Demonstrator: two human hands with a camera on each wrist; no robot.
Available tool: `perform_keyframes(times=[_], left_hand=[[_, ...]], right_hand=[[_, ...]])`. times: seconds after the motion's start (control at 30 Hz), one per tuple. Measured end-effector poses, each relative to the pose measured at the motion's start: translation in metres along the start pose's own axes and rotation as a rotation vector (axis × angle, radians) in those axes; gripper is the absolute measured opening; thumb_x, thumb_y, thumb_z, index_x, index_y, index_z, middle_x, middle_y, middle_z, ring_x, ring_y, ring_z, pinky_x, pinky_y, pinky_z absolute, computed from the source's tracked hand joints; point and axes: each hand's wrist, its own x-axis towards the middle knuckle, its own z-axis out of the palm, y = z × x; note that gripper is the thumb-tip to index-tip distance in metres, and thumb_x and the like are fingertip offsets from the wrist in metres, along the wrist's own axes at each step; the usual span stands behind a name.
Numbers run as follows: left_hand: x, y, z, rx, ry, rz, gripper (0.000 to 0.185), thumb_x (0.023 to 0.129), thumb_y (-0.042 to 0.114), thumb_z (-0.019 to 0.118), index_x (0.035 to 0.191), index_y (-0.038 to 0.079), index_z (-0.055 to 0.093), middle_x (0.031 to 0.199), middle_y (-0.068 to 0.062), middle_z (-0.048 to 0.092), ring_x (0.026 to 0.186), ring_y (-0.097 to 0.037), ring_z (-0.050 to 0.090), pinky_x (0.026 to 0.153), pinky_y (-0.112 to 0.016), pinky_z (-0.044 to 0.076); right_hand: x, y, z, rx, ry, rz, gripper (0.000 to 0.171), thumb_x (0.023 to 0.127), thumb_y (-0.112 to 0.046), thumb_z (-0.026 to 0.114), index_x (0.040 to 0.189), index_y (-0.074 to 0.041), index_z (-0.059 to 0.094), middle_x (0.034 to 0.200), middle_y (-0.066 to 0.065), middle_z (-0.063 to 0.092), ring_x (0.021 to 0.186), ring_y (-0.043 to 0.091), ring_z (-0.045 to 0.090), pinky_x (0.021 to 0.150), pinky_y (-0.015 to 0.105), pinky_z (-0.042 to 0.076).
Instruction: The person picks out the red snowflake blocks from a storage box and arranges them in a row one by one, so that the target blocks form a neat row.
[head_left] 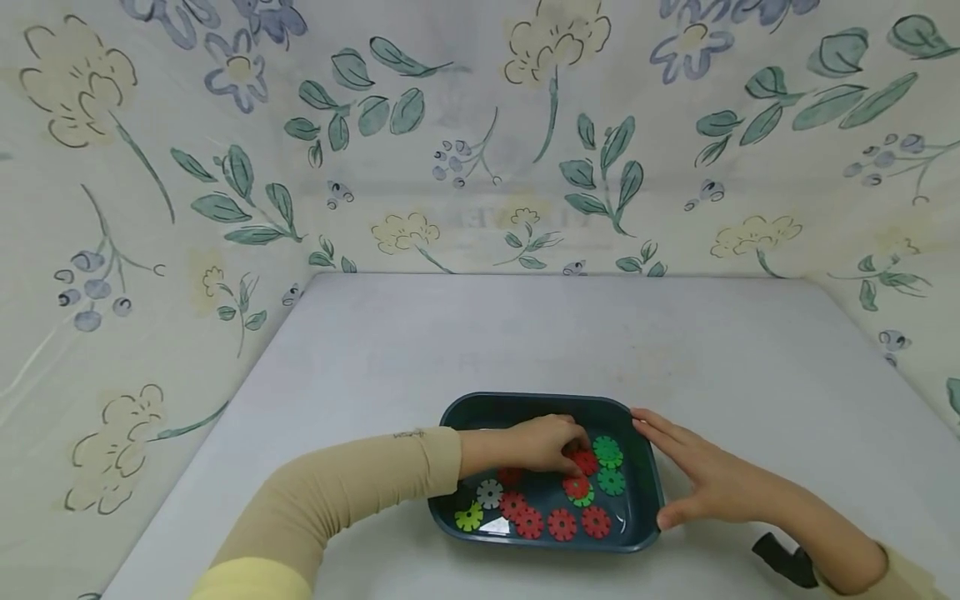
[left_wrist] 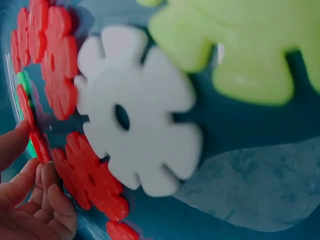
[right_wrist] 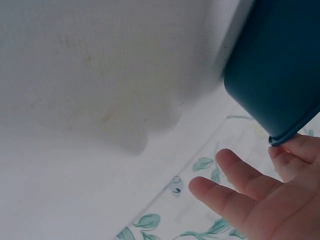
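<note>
A dark teal tray (head_left: 525, 401) sits on the grey table near its front edge and holds several flat snowflake discs. My left hand (head_left: 573, 450) reaches into it, and its fingertips pinch a red disc (head_left: 585, 460) next to two green discs (head_left: 608, 452). The left wrist view shows thumb and fingers (left_wrist: 42, 200) closing on that red disc's edge (left_wrist: 35, 142), with a white disc (left_wrist: 135, 120) and a yellow-green disc (left_wrist: 240, 45) close by. My right hand (head_left: 686, 471) lies flat against the tray's right rim, fingers (right_wrist: 235, 200) straight beside the outer wall (right_wrist: 280, 75).
More red discs (head_left: 561, 523), a white disc (head_left: 489, 493) and a yellow-green one (head_left: 469, 517) lie along the tray's front. Floral cloth walls (head_left: 480, 142) close in the table (head_left: 525, 333) at the back and both sides. A black strap (head_left: 783, 560) sits at my right wrist.
</note>
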Motion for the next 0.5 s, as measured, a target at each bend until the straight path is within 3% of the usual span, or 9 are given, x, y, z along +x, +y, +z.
perform_keyframes(times=[0.23,0.5], left_hand=[[0.0018,0.0002,0.0011,-0.016,-0.003,-0.012,0.036,0.081,0.030,0.070,0.111,0.012,0.063,0.088,0.003,0.055,0.074,-0.003,0.046,0.064,-0.012,0.040],[0.0015,-0.0001,0.0022,-0.008,-0.009,0.002,0.038,0.080,0.034,0.070,0.111,0.013,0.062,0.092,0.003,0.057,0.075,-0.002,0.049,0.066,-0.012,0.042]], right_hand=[[0.0001,0.0026,0.0023,0.005,-0.004,0.024,0.101,0.066,-0.041,0.077,0.144,-0.007,0.024,0.150,0.007,0.022,0.126,-0.019,0.001,0.087,0.053,0.044],[-0.0004,0.0036,0.0034,-0.006,-0.001,0.015,0.100,0.066,-0.039,0.077,0.145,-0.006,0.023,0.150,0.008,0.021,0.125,-0.021,-0.001,0.086,0.053,0.044]])
